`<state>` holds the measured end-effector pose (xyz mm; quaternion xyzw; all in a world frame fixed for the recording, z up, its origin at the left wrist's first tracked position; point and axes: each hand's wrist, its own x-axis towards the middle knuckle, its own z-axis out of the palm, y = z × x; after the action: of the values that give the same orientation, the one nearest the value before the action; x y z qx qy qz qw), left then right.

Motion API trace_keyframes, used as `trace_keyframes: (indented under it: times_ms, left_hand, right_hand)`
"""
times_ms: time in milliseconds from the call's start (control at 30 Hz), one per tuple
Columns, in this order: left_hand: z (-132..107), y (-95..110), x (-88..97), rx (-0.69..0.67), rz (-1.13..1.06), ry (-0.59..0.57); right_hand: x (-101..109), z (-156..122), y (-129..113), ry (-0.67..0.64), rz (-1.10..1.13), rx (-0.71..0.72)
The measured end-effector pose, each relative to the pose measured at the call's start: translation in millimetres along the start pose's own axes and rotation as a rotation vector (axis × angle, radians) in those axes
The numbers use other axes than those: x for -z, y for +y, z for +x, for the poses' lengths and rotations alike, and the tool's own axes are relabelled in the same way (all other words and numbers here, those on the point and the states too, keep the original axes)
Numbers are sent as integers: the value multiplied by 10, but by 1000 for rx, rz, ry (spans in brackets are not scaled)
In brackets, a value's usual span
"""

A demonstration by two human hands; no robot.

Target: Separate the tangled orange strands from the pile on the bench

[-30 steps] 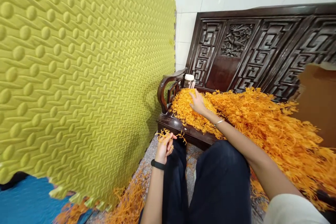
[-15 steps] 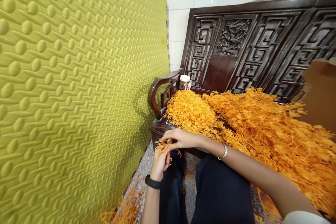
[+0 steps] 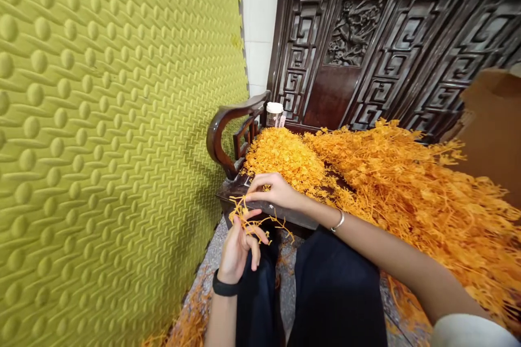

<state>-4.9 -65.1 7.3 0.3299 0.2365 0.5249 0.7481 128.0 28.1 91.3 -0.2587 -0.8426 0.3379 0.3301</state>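
Observation:
A thin, branching orange sprig (image 3: 241,209) of dried or dyed plant is held between my hands, above my knees. My left hand (image 3: 237,249), with a black band at the wrist, pinches it between thumb and forefinger; the other fingers are loosely spread under its twigs. From above, my right hand (image 3: 273,191), with a silver bangle, has its fingertips closed at the sprig's upper end. Beyond my right hand lies a heap of short orange pieces (image 3: 285,154) on the dark wooden bench (image 3: 232,190).
Long orange branches (image 3: 407,179) are piled along the bench at right, with a cardboard box (image 3: 488,124) behind. A white-lidded cup (image 3: 274,114) stands by the curved armrest (image 3: 217,138). A yellow foam mat (image 3: 122,146) rises at left. Orange scraps (image 3: 189,317) litter the floor.
My hands were close together over a bunched sprig; now they are a little apart and its twigs spread out. My left fingers have opened out somewhat. The view has shifted slightly.

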Motion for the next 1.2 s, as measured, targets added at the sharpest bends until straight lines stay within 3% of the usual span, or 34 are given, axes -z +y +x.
trace_keyframes:
  times_ms: [100, 233, 300, 500, 767, 933, 1067, 1200]
  left_hand:
    - [-34, 39, -30, -52, -55, -26]
    - [-71, 115, -58, -129, -58, 100]
    - [-88, 159, -52, -163, -74, 134]
    - [-147, 248, -50, -221, -147, 140]
    - [-195, 253, -45, -204, -208, 51]
    - [-180, 223, 9, -171, -209, 118]
    - [-181, 192, 9, -195, -189, 167]
    - [-223, 206, 17, -231, -91, 143]
  right_hand:
    - [11, -30, -11, 43, 29, -24]
    - [15, -74, -33, 163, -8, 45]
    - [9, -93, -46, 126, -2, 36]
    - [-82, -118, -13, -161, 40, -34]
    - [-36, -95, 42, -151, 96, -23]
    - [14, -104, -20, -136, -56, 89]
    - [-26, -137, -15, -87, -317, 262]
    - [-10, -157, -19, 14, -474, 335]
